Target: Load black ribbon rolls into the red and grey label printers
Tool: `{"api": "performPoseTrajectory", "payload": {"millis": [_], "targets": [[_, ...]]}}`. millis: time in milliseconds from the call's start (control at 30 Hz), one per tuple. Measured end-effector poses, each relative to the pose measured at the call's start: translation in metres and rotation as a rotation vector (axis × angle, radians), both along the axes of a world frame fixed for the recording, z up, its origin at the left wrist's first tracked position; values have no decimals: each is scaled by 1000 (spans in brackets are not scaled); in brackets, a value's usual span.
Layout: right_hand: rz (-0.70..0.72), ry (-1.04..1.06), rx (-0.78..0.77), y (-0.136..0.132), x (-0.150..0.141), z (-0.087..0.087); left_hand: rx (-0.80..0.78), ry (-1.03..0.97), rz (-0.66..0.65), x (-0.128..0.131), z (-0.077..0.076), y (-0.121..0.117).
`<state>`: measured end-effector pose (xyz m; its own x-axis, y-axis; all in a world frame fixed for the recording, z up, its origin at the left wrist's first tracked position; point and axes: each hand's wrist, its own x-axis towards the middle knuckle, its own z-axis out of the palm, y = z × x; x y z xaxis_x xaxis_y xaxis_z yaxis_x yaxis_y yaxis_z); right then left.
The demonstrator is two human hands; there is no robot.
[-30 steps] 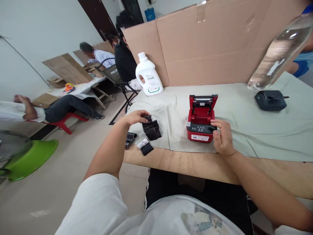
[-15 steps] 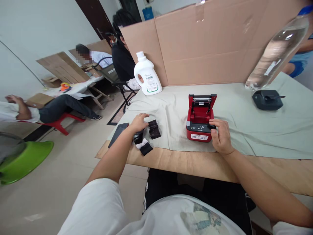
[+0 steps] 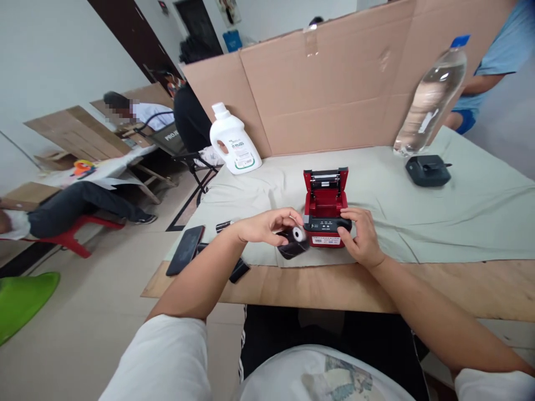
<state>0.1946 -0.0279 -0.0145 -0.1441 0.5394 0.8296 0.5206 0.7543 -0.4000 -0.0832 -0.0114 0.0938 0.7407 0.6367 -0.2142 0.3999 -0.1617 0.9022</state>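
Note:
A small red printer (image 3: 325, 196) stands on the cloth with its lid tipped up and its paper bay bare. My right hand (image 3: 361, 236) grips its front right corner, thumb on the black button panel. My left hand (image 3: 267, 226) is closed on a black-wrapped paper roll (image 3: 293, 243), white core end showing, held just left of the printer's front. More black wrapped rolls (image 3: 239, 269) lie under my left forearm, mostly hidden.
A black phone (image 3: 186, 249) lies at the table's left edge. A white detergent jug (image 3: 233, 141) and a water bottle (image 3: 430, 100) stand before a cardboard screen (image 3: 334, 94). A black device (image 3: 427, 170) sits back right. People sit at left and far right.
My left hand has picked one roll out of the pile at left and carried it right, up to the printer. My right hand has stayed on the printer. The camera has shifted.

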Motion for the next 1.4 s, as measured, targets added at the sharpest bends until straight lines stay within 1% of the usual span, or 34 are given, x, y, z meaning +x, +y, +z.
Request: {"api": "performPoseTrajectory", "payload": {"millis": [67,133,200,267,333,433,500,567,700,767,867,967,1067,1133,1267,1400], "targets": [[6,8,7,-1,-1,1,20,-66,-42,23,16,2],[12,11,13,-2,0,2,84,-92,-38,45,21,14],[6,0,22,-1,0,1,149,-71,-38,65,16,32],[-8,-29,38,-1,0,1,227,9,-46,83,6,51],[-16,-68,51,-1,0,0,341,154,-41,97,-5,65],[-5,-100,63,-2,0,1,500,419,-40,111,-15,77],[5,-95,70,-2,0,2,546,542,-53,114,-19,80],[11,-94,67,-3,0,3,562,568,-57,114,-24,81],[10,-121,46,-2,0,3,574,442,-43,110,-34,82],[2,-128,44,-2,0,2,585,420,-40,107,-36,81],[-2,-131,42,-3,0,3,603,439,-72,104,-32,79],[-3,-126,47,-3,0,4,601,470,-103,100,-22,75],[6,-120,69,-4,-1,5,591,546,-131,97,-13,73],[11,-118,73,-4,-1,6,573,593,-157,98,-9,74],[8,-112,50,-5,-1,6,547,632,-165,101,-7,78],[2,-125,65,-5,-1,7,558,560,-161,99,-10,78]]}}
